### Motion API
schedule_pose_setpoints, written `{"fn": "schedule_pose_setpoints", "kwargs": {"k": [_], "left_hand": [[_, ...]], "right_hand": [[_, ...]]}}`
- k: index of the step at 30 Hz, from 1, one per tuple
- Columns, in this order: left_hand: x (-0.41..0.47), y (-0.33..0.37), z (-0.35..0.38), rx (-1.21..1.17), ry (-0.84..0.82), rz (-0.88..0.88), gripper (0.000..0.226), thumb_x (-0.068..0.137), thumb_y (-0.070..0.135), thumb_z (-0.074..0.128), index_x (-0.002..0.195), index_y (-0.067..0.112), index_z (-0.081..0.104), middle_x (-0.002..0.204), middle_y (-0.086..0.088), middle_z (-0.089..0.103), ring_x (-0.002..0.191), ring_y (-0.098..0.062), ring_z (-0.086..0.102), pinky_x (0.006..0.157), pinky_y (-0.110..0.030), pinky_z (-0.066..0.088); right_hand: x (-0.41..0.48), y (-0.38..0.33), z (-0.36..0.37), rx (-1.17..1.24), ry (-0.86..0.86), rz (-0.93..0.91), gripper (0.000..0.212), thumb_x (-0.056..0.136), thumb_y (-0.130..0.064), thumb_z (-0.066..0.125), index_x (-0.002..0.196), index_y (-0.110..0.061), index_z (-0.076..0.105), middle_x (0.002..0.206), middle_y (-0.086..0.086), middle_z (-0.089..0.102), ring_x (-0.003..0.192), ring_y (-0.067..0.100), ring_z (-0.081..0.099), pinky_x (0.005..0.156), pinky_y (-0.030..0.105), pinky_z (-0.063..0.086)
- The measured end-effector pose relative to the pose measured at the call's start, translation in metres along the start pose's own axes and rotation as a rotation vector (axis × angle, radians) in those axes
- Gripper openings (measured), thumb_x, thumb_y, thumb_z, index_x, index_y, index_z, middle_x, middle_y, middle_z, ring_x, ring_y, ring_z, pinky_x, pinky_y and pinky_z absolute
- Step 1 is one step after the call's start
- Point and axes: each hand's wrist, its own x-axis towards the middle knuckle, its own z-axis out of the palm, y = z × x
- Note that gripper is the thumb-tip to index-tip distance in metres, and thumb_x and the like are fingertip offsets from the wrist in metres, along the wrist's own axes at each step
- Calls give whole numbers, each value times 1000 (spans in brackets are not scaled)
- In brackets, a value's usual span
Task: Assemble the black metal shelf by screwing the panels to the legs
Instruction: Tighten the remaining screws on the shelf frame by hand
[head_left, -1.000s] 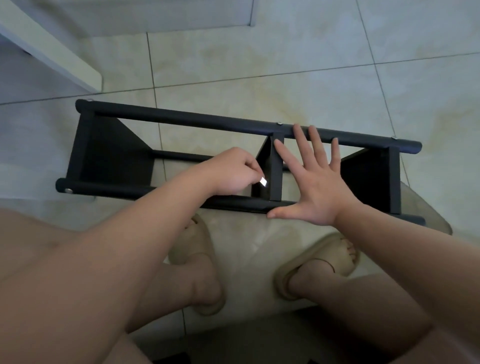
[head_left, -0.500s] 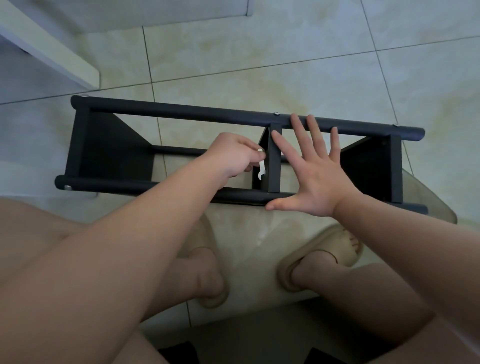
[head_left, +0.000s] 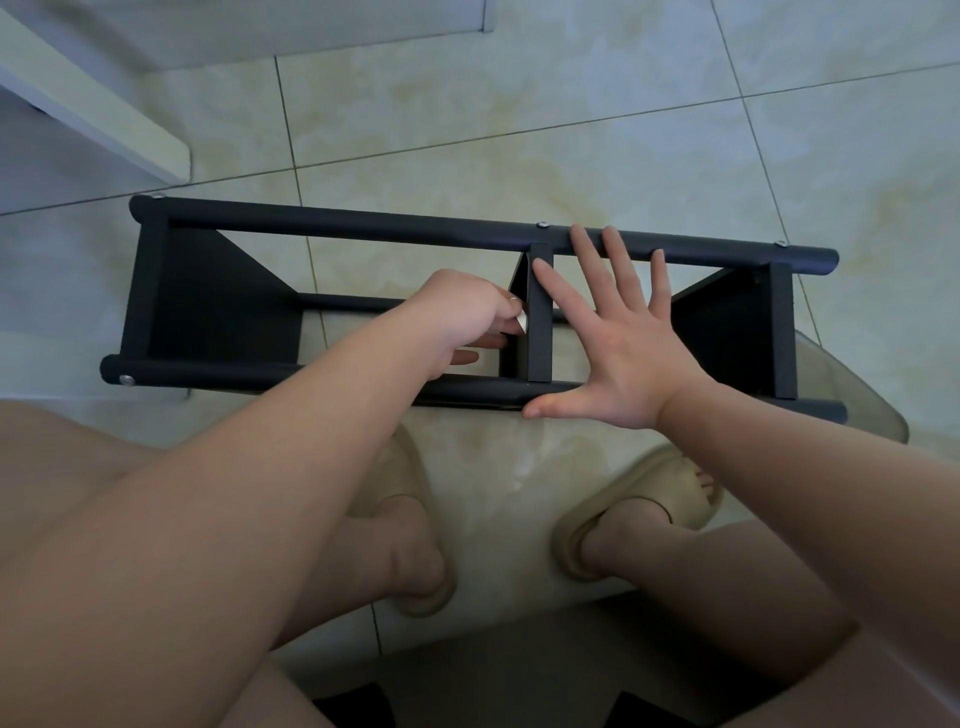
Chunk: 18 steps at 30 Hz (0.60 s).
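Shelf (head_left: 363, 228): black, on its side on the floor (head_left: 571, 130).
Left hand (head_left: 462, 317): inside shelf, left of its middle panel (head_left: 540, 322), pinching a small silvery tool (head_left: 521, 323).
Right hand (head_left: 628, 358): flat, fingers spread, on shelf right of that panel.

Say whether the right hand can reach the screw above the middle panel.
Likely yes: the right hand lies open, fingertips at the far leg, and the screw sits uncovered just beside them.
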Motion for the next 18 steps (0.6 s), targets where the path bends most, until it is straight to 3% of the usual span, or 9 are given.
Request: {"fn": "schedule_pose_setpoints", "kwargs": {"k": [4, 8, 18], "left_hand": [[0, 0, 0, 96, -6, 22, 8, 97, 23, 61, 100, 20, 69, 83, 5, 77, 88, -9, 69, 88, -34, 48], [1, 0, 2, 61, -12, 12, 11, 96, 22, 61, 103, 18, 69, 85, 4, 78, 89, -10, 71, 95, -36, 48], [3, 1, 2, 109, -33, -25, 20, 96, 18, 58, 111, 11, 68, 80, 4, 78, 84, -7, 71, 95, -37, 47]], "right_hand": [[0, 0, 0, 1, 1, -2, 128, 60, -103, 36, 161, -37, -5, 169, 6, -18, 153, 33, -22, 116, 63, -18], [1, 1, -1, 6, 3, -4, 128, 60, -103, 36, 161, -36, -3, 169, 6, -16, 153, 33, -22, 116, 63, -18], [-1, 0, 1, -8, 8, -4, 129, 60, -103, 35, 162, -35, -3, 169, 7, -16, 153, 34, -21, 117, 67, -15]]}}
